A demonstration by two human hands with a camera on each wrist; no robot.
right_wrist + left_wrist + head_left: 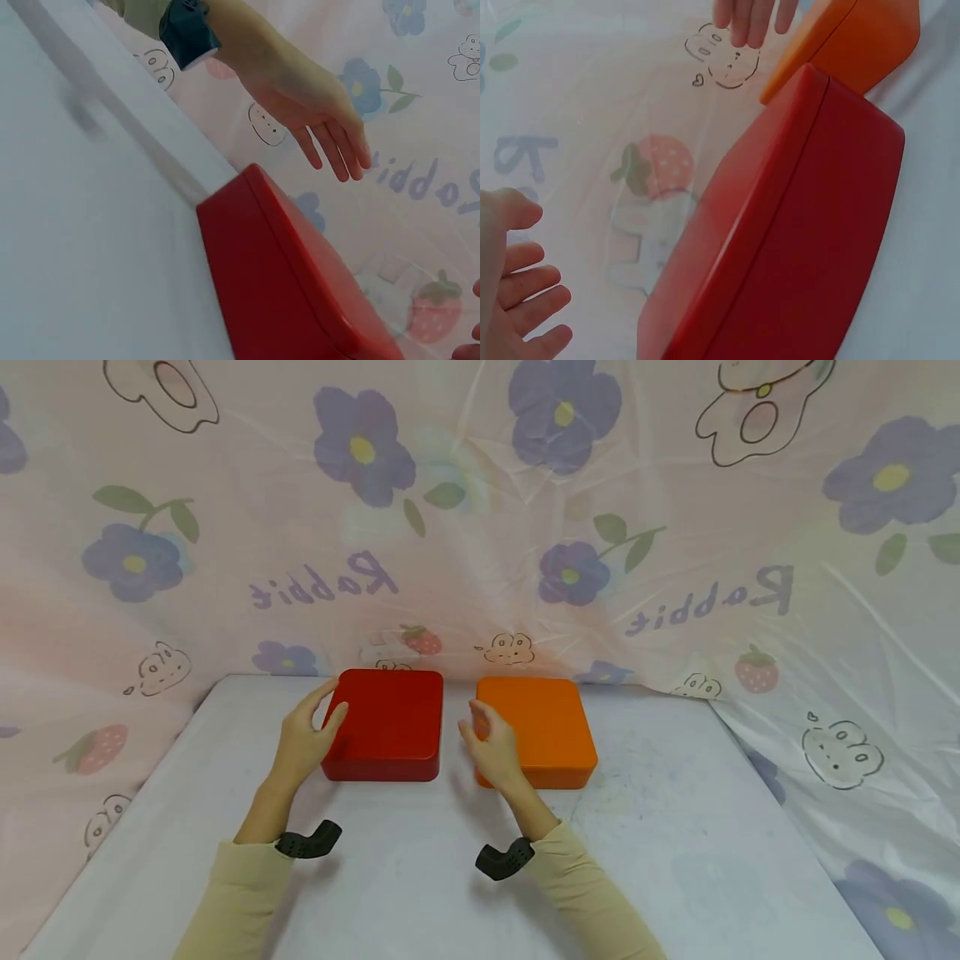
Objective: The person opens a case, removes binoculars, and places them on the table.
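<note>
A red square box (386, 718) with rounded corners lies on the white table, lid seam visible along its side in the left wrist view. To its right lies a similar orange box (536, 722), a narrow gap between them. Over the red box's left edge, my left hand (306, 735) hovers with thumb and fingers spread; in the right wrist view this left hand (319, 112) is above the box with daylight beneath its fingers. My right hand (491, 743) overlaps the orange box's left side, fingers loosely bent and holding nothing.
The white table (390, 868) ends at the back against a hanging cloth (480, 527) printed with flowers, rabbits and strawberries. More cloth drapes at both sides. A dark camera band (307, 841) is on my left wrist, another band (506, 858) on my right.
</note>
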